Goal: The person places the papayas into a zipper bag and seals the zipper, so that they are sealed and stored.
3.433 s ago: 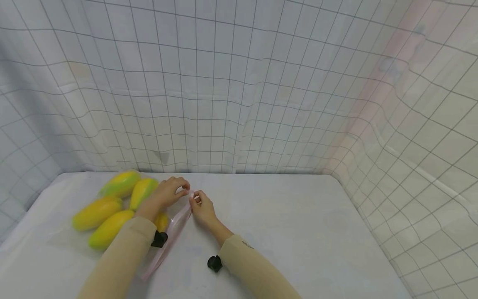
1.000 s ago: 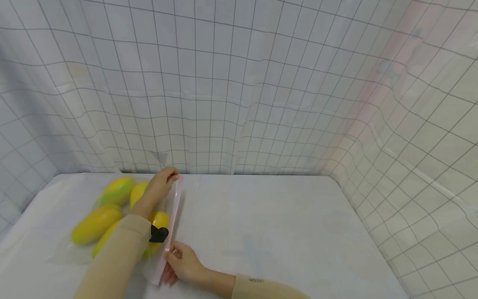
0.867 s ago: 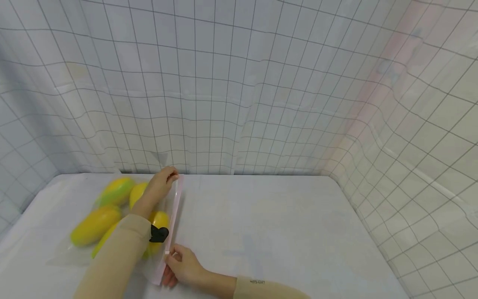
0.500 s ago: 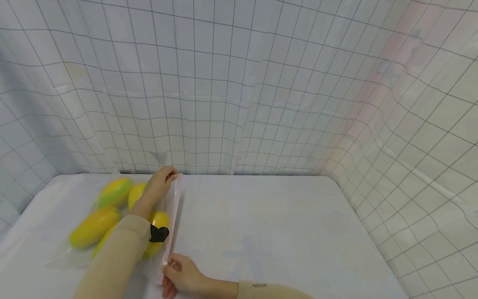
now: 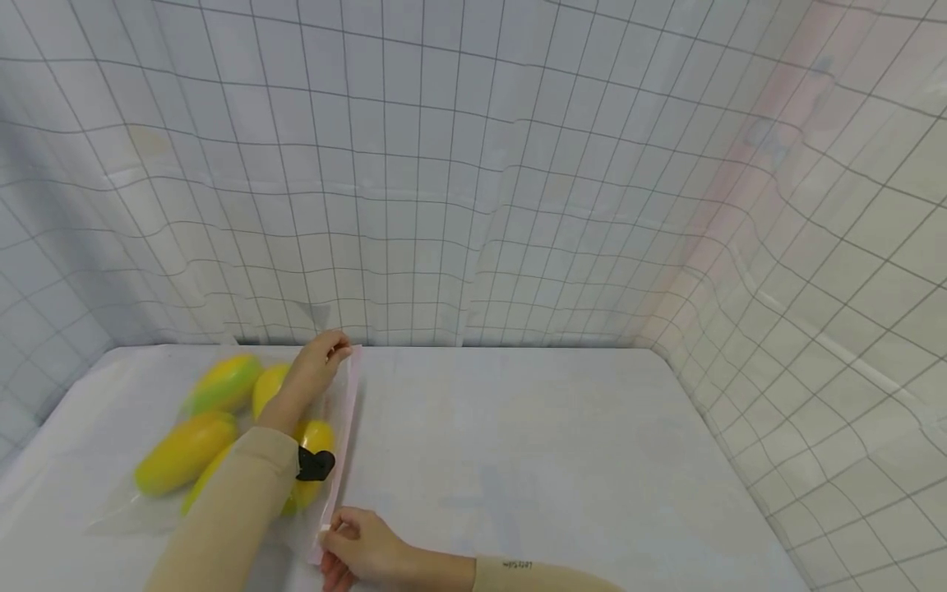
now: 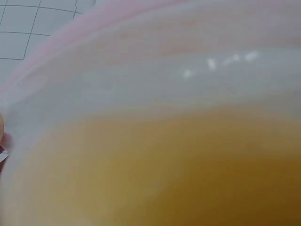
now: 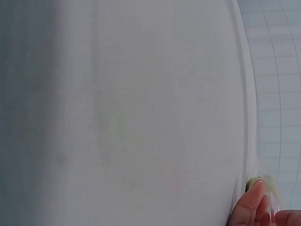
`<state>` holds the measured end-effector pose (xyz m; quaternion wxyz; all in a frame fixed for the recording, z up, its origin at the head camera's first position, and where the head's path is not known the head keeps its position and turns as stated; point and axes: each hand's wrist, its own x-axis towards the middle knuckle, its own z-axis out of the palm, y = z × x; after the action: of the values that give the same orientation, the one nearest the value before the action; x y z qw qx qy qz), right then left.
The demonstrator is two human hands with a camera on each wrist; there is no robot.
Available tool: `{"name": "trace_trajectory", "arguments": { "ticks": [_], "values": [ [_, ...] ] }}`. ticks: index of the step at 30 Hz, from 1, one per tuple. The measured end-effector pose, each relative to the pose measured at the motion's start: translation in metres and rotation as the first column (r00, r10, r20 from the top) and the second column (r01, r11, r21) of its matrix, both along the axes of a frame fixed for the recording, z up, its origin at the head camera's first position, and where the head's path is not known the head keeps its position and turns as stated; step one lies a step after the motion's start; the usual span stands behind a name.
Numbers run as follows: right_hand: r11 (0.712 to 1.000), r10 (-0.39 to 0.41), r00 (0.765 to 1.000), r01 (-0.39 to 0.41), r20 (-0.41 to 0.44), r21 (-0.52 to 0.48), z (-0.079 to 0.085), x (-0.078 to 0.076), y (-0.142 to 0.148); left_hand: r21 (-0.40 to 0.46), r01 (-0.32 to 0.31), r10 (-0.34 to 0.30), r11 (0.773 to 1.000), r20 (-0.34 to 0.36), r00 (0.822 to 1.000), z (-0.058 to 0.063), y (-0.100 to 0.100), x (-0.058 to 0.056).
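A clear zip bag [image 5: 118, 511] with a pink zip edge [image 5: 346, 432] lies on the left of the table. Inside are several long yellow-green fruits, like this mango-shaped one [image 5: 185, 454]. My left hand [image 5: 314, 367] pinches the far end of the pink edge. At its near end, my right hand [image 5: 366, 544] pinches the edge at a small white slider [image 5: 325, 527], thumb and forefinger together. Through the film, the left wrist view shows a large yellow fruit [image 6: 188, 174] up close. The left forearm hides part of the fruits.
The white-covered table [image 5: 533, 444] stretches out to the right of the bag. Behind it and along the sides hang white curtains [image 5: 414, 222] with a dark grid. A black wrist camera [image 5: 316, 464] on the left sleeve overlaps the bag.
From beside the left hand at the far end, the right hand has travelled along the pink edge to the near end, the slider with it. The left hand moved slightly away, straightening the edge.
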<state>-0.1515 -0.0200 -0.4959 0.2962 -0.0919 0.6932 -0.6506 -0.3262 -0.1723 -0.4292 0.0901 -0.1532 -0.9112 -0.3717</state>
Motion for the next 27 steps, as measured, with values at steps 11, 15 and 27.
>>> {"name": "trace_trajectory", "arguments": {
  "ticks": [11,15,27],
  "values": [
    [0.993,0.078,0.997,-0.079,0.015,0.086,0.008,-0.017,0.011,0.020,0.000,0.000,1.000,-0.014,1.000,-0.002,0.000,0.001],
    [0.992,0.071,0.997,-0.068,-0.024,0.108,0.011,-0.022,0.013,0.019,-0.010,0.011,1.000,-0.004,1.000,-0.002,-0.001,0.001],
    [0.970,-0.237,0.944,0.243,-0.227,-0.002,0.031,-0.087,0.017,0.011,-0.009,0.009,1.000,-0.043,0.999,-0.005,0.000,0.001]
  ]
}}
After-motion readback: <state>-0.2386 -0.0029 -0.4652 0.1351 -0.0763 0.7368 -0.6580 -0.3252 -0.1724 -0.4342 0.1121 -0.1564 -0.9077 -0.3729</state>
